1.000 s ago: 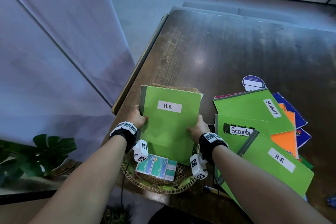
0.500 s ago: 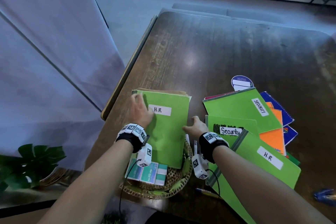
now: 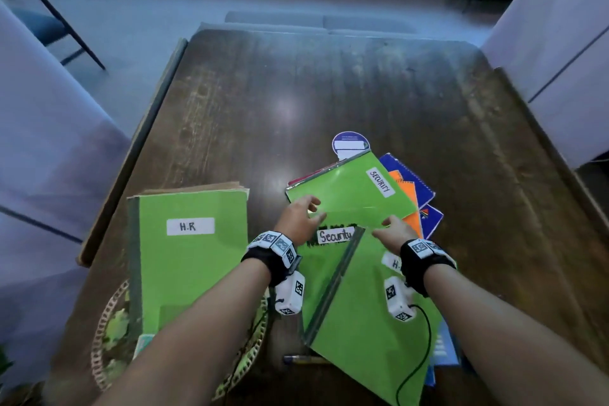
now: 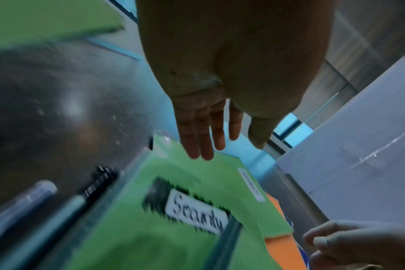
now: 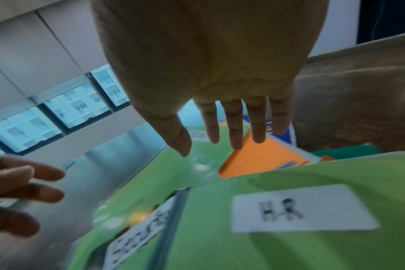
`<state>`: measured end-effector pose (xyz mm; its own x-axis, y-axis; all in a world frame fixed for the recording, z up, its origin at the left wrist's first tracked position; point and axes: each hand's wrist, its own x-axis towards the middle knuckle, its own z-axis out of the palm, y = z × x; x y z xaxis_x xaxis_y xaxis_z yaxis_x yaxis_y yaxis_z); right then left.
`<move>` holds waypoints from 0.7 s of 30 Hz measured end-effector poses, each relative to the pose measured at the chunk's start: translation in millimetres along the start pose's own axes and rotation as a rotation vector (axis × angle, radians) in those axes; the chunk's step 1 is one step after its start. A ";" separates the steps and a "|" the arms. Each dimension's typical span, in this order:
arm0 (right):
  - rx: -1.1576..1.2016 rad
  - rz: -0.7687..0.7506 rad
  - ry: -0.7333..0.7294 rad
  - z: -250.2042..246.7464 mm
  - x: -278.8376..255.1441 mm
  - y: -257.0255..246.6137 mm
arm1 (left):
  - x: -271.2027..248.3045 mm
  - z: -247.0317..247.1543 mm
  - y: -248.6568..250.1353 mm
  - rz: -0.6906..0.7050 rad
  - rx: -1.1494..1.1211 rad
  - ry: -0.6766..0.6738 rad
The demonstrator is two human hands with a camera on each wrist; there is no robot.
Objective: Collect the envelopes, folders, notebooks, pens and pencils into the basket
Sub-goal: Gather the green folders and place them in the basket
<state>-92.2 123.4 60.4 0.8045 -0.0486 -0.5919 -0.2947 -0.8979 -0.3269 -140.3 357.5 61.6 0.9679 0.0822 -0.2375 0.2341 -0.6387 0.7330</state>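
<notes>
Head view: a moment ago both hands held the H.R folder [image 3: 192, 260]; now it lies across the basket [image 3: 108, 333], so that one looks done. The left hand [image 3: 298, 219] and right hand [image 3: 393, 231] have moved over to the pile and hold nothing, fingers spread just above the Security folder [image 3: 349, 194]. Left wrist view: the straight fingers [image 4: 204, 138] hover over that folder's far edge, and I cannot tell if they touch it. Right wrist view: the fingers [image 5: 234, 127] reach over its green cover and the orange notebook [image 5: 264, 157] beside it.
</notes>
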 end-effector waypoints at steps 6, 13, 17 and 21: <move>-0.188 0.103 -0.064 -21.5 24.1 88.5 | 13.9 81.7 19.3 -0.200 0.157 -0.279; -0.239 0.063 -0.114 -0.7 40.9 130.3 | 22.4 137.0 19.4 -0.403 0.267 -0.328; -0.232 0.026 -0.118 1.5 48.7 131.7 | 30.1 145.5 22.8 -0.429 0.255 -0.314; -0.144 0.071 -0.099 -11.9 56.6 130.3 | 40.5 138.0 23.0 -0.461 0.173 -0.311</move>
<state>-78.9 -1.6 -6.9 0.7278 -0.0773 -0.6814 -0.2662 -0.9476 -0.1769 -108.4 240.6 -19.1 0.6913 0.1699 -0.7023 0.5812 -0.7083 0.4007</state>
